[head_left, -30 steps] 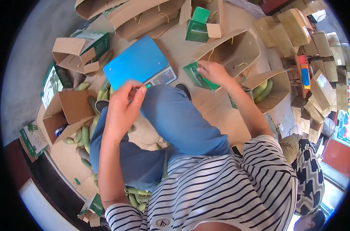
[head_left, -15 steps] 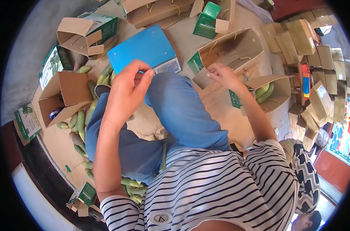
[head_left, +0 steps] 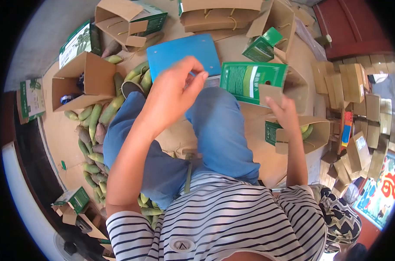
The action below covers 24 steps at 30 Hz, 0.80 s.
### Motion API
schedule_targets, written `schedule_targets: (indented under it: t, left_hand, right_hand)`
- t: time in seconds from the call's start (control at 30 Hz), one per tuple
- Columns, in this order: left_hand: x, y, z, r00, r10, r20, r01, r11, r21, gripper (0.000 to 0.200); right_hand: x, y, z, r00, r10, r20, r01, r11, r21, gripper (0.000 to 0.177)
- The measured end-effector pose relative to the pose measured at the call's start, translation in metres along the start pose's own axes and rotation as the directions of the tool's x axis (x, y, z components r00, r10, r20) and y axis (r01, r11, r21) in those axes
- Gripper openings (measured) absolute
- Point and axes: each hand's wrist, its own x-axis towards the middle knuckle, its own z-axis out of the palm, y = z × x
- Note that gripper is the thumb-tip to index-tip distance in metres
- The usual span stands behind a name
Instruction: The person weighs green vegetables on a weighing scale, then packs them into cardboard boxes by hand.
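My right hand (head_left: 285, 114) pinches the brown flap of a green printed cardboard box (head_left: 243, 82), which is tilted up beyond my right knee. My left hand (head_left: 173, 93) hovers over my lap, in front of a blue-topped scale (head_left: 184, 54). Its fingers are curled in towards the thumb, and nothing shows between them. The scale's display panel is mostly hidden behind my hand and knee. Near my right forearm lies an open carton (head_left: 310, 135) with green, cucumber-like vegetables inside.
Green and purplish long vegetables (head_left: 93, 124) are heaped at my left. Open cartons (head_left: 93, 80) stand at the left and far side. Stacked boxes (head_left: 351, 82) and a person in patterned clothing (head_left: 341, 217) are at the right. A red door (head_left: 358, 26) stands at the back right.
The green box has been gripped by its flap and tipped up, showing its printed side. My left hand keeps its curled shape. The view has turned, shifting the surroundings.
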Motion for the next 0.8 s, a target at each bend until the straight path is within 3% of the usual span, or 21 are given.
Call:
schedule_targets:
  t: [0.03, 0.13, 0.23, 0.27, 0.4, 0.5, 0.53, 0.63, 0.7, 0.77, 0.8]
  left_hand:
    - [0.0, 0.001, -0.004, 1.0, -0.001, -0.019, 0.001, 1.0, -0.001, 0.012]
    - [0.006, -0.014, -0.011, 0.972, 0.019, -0.233, -0.05, 0.99, -0.128, 0.012]
    - [0.01, -0.024, -0.021, 0.873, 0.082, -0.482, -0.231, 0.937, -0.26, 0.014]
    - [0.007, -0.022, -0.028, 0.87, 0.021, -0.492, -0.186, 0.939, -0.288, 0.013]
    - [0.007, -0.019, -0.038, 0.795, 0.045, -0.605, -0.266, 0.922, -0.281, 0.014]
    - [0.007, -0.019, -0.041, 0.806, 0.045, -0.59, -0.243, 0.934, -0.261, 0.014]
    - [0.006, -0.017, -0.041, 0.812, 0.033, -0.582, -0.215, 0.945, -0.247, 0.013]
    - [0.005, -0.018, -0.041, 0.818, 0.024, -0.575, -0.23, 0.929, -0.289, 0.013]
    - [0.004, -0.021, -0.044, 0.825, 0.036, -0.565, -0.23, 0.933, -0.277, 0.014]
    - [0.002, -0.025, -0.047, 0.821, 0.034, -0.57, -0.232, 0.932, -0.278, 0.015]
    - [0.002, -0.026, -0.048, 0.818, 0.033, -0.574, -0.237, 0.929, -0.285, 0.015]
  right_hand:
    - [0.0, -0.025, -0.005, 1.0, -0.003, -0.023, 0.007, 0.987, 0.162, 0.027]
    - [0.014, -0.082, -0.003, 0.986, -0.156, -0.054, 0.161, 0.98, 0.117, 0.028]
    - [0.053, -0.121, 0.024, 0.947, -0.321, -0.019, 0.321, 0.942, 0.095, 0.029]
    - [0.068, -0.133, 0.035, 0.93, -0.368, 0.011, 0.367, 0.928, 0.063, 0.029]
    - [0.123, -0.18, 0.087, 0.906, -0.356, 0.231, 0.408, 0.879, -0.247, 0.028]
    - [0.151, -0.208, 0.135, 0.919, -0.216, 0.33, 0.332, 0.875, -0.353, 0.017]
    - [0.166, -0.206, 0.159, 0.884, -0.22, 0.412, 0.369, 0.869, -0.329, 0.026]
    - [0.179, -0.194, 0.202, 0.845, -0.403, 0.351, 0.454, 0.888, -0.074, 0.026]
    - [0.2, -0.162, 0.269, 0.843, -0.504, 0.19, 0.456, 0.855, 0.246, 0.028]
    - [0.195, -0.162, 0.279, 0.832, -0.533, 0.157, 0.433, 0.799, 0.416, 0.032]
    - [0.181, -0.172, 0.249, 0.822, -0.53, 0.208, 0.409, 0.804, 0.432, 0.034]
